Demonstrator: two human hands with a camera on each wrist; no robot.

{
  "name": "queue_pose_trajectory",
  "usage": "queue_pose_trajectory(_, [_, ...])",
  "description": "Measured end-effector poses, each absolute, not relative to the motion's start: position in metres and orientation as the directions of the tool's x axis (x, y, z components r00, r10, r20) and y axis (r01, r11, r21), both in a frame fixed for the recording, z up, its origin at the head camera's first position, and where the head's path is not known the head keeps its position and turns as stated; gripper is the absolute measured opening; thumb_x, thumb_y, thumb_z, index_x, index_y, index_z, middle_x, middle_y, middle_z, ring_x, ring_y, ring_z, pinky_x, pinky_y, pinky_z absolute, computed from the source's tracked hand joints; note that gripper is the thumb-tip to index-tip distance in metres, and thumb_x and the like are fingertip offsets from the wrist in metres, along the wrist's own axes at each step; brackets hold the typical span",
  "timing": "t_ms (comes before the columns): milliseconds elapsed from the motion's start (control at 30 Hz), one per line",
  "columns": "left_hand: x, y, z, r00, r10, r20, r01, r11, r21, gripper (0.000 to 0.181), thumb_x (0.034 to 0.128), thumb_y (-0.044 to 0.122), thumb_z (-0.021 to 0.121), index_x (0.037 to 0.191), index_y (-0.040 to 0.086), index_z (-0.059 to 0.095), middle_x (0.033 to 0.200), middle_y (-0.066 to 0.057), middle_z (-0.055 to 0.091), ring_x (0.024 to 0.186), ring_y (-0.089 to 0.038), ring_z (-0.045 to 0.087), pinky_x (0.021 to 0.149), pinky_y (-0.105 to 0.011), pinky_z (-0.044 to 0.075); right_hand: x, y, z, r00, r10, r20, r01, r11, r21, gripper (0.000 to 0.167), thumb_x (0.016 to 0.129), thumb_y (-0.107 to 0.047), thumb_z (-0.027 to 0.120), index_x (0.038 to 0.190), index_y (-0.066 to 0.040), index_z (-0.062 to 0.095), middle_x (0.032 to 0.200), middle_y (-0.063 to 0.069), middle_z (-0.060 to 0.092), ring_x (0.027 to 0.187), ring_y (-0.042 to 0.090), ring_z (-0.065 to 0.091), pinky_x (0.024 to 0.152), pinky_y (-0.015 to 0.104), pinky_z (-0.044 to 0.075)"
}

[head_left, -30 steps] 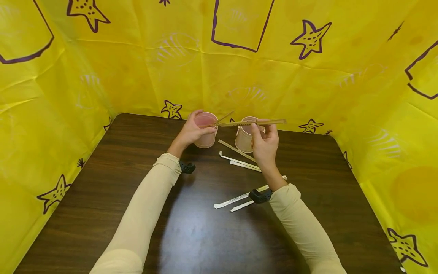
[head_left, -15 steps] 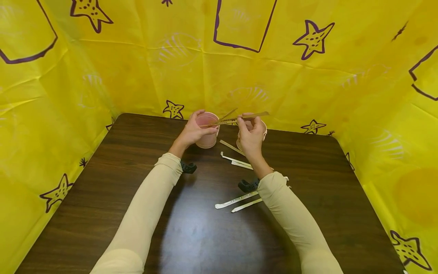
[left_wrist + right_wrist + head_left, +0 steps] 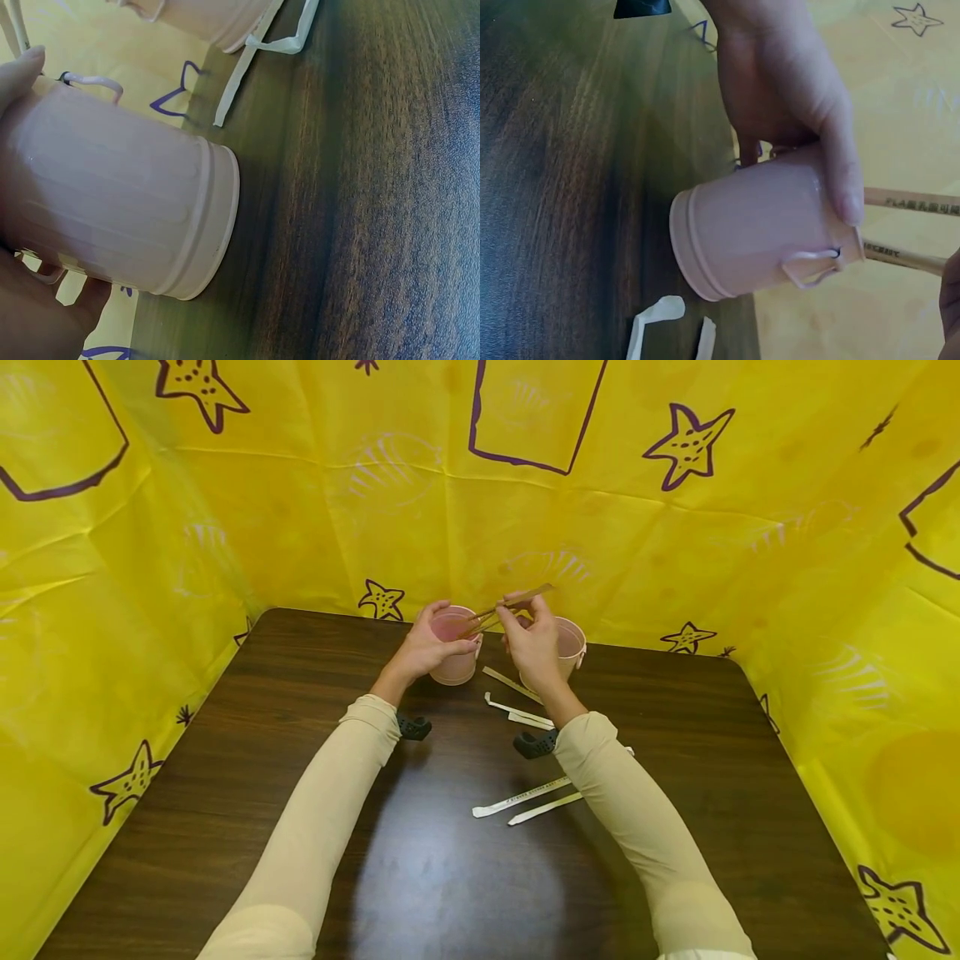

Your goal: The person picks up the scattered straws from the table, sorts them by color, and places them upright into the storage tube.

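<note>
Front paper: two white strips (image 3: 521,798), one printed, lay on the dark wood table (image 3: 225,760), partly hidden by the right sleeve (image 3: 637,827), on the wearer's side of the right grip (image 3: 534,647) and well apart from it.
Middle paper: a bent-ended strip (image 3: 506,706), a plainer white strip (image 3: 530,720) and a tan strip (image 3: 513,685) lay nearer the wearer than the right grip. Whether any contained a straw could not be told.
Right hand: its grip pinched a brown printed straw (image 3: 904,257), which slanted from the fingers to the mouth of the left bucket.
Other straw: a second straw (image 3: 911,201) ran beside it to the same mouth; whether the right grip also touched this one was unclear.
Left hand: the left grip (image 3: 422,652) was curled around the upper part of the pink left bucket (image 3: 453,670), thumb on the near side, steadying it on the table.
Right bucket: a matching bucket (image 3: 572,647) stood just to the right of the right grip, partly behind it.
Straws so far: judging by the layout, two had reached the left bucket, neither yet let go for certain; the strips outside seemed undealt with.
Backdrop: a yellow sheet (image 3: 300,527) with purple starfish hung beyond both grips.
</note>
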State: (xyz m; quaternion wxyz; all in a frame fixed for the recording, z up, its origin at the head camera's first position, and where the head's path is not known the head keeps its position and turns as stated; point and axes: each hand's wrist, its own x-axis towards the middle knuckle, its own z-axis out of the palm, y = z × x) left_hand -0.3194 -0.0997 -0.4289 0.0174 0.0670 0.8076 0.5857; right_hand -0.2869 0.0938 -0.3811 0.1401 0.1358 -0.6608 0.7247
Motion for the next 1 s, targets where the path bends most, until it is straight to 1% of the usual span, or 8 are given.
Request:
queue_pose_trajectory(67, [-0.32, -0.1, -0.429, -0.991, 0.127, 0.048, 0.086, 0.312, 0.946, 0.101, 0.0764, 0.033, 0.091, 0.157, 0.017, 0.031, 0.159, -0.01, 0.037, 0.143, -0.031, 0.043, 0.121, -0.05, 0.032, -0.289, 0.093, -0.38, -0.926, 0.013, 0.377, -0.377, -0.07, -0.924, 0.025, 0.098, -0.008, 0.067, 0.119, 0.003, 0.058, 0.1, -0.006, 0.061, 0.05, 0.006, 0.046, 0.046, 0.019, 0.041])
queue_pose_trajectory(200, [-0.321, -0.099, -0.43, -0.99, 0.13, 0.053, 0.093, 0.322, 0.942, 0.101, 0.0771, 0.033, 0.091, 0.157, 0.017, 0.031, 0.161, -0.01, 0.034, 0.146, -0.031, 0.04, 0.123, -0.05, 0.03, -0.291, 0.092, -0.378, -0.925, 0.005, 0.381, -0.38, -0.041, -0.924, 0.026, 0.098, -0.008, 0.066, 0.119, 0.004, 0.058, 0.096, -0.008, 0.059, 0.05, 0.006, 0.045, 0.046, 0.019, 0.04])
queue_pose_trajectory(300, [-0.321, -0.098, -0.43, -0.989, 0.136, 0.057, 0.099, 0.324, 0.941, 0.102, 0.0777, 0.033, 0.09, 0.158, 0.015, 0.03, 0.161, -0.01, 0.033, 0.147, -0.032, 0.037, 0.123, -0.051, 0.029, -0.293, 0.093, -0.377, -0.921, -0.008, 0.389, -0.389, -0.016, -0.921, 0.029, 0.099, -0.008, 0.066, 0.122, 0.007, 0.057, 0.095, -0.005, 0.058, 0.049, 0.007, 0.045, 0.046, 0.019, 0.04])
queue_pose_trajectory(400, [-0.32, -0.098, -0.43, -0.989, 0.138, 0.056, 0.098, 0.324, 0.941, 0.102, 0.0779, 0.033, 0.09, 0.158, 0.016, 0.03, 0.161, -0.01, 0.032, 0.147, -0.032, 0.037, 0.123, -0.051, 0.029, -0.293, 0.093, -0.376, -0.921, -0.018, 0.389, -0.389, -0.009, -0.921, 0.028, 0.099, -0.009, 0.066, 0.121, 0.005, 0.057, 0.096, -0.001, 0.059, 0.049, 0.008, 0.045, 0.046, 0.02, 0.041])
queue_pose_trajectory(567, [-0.32, -0.099, -0.429, -0.991, 0.131, 0.039, 0.08, 0.329, 0.941, 0.102, 0.0772, 0.033, 0.09, 0.158, 0.019, 0.03, 0.16, -0.01, 0.034, 0.143, -0.031, 0.042, 0.121, -0.05, 0.033, -0.289, 0.094, -0.371, -0.93, -0.039, 0.365, -0.365, -0.012, -0.931, 0.03, 0.098, -0.006, 0.067, 0.126, -0.001, 0.058, 0.11, 0.01, 0.062, 0.052, 0.009, 0.046, 0.048, 0.019, 0.041])
queue_pose_trajectory(800, [-0.32, -0.099, -0.429, -0.991, 0.128, 0.032, 0.073, 0.33, 0.941, 0.102, 0.0764, 0.035, 0.09, 0.158, 0.019, 0.031, 0.159, -0.01, 0.035, 0.141, -0.032, 0.044, 0.119, -0.051, 0.035, -0.269, 0.102, -0.352, -0.924, -0.051, 0.38, -0.38, 0.003, -0.925, 0.038, 0.097, 0.001, 0.065, 0.133, 0.005, 0.053, 0.123, 0.023, 0.057, 0.053, 0.007, 0.045, 0.05, 0.016, 0.04])
queue_pose_trajectory(900, [-0.32, -0.1, -0.43, -0.991, 0.127, 0.033, 0.074, 0.331, 0.941, 0.102, 0.0766, 0.035, 0.09, 0.158, 0.018, 0.031, 0.16, -0.01, 0.034, 0.142, -0.033, 0.043, 0.119, -0.053, 0.034, -0.267, 0.111, -0.352, -0.919, -0.053, 0.391, -0.393, 0.031, -0.919, 0.04, 0.096, 0.0, 0.065, 0.133, 0.005, 0.052, 0.125, 0.023, 0.056, 0.051, 0.005, 0.045, 0.049, 0.016, 0.039])
queue_pose_trajectory(1000, [-0.321, -0.1, -0.431, -0.991, 0.127, 0.037, 0.078, 0.329, 0.941, 0.102, 0.0769, 0.035, 0.09, 0.158, 0.017, 0.031, 0.16, -0.01, 0.034, 0.143, -0.033, 0.041, 0.12, -0.053, 0.033, -0.268, 0.122, -0.357, -0.918, -0.06, 0.393, -0.397, 0.102, -0.912, 0.041, 0.096, -0.005, 0.068, 0.133, 0.004, 0.054, 0.127, 0.019, 0.058, 0.051, 0.005, 0.046, 0.048, 0.017, 0.039])
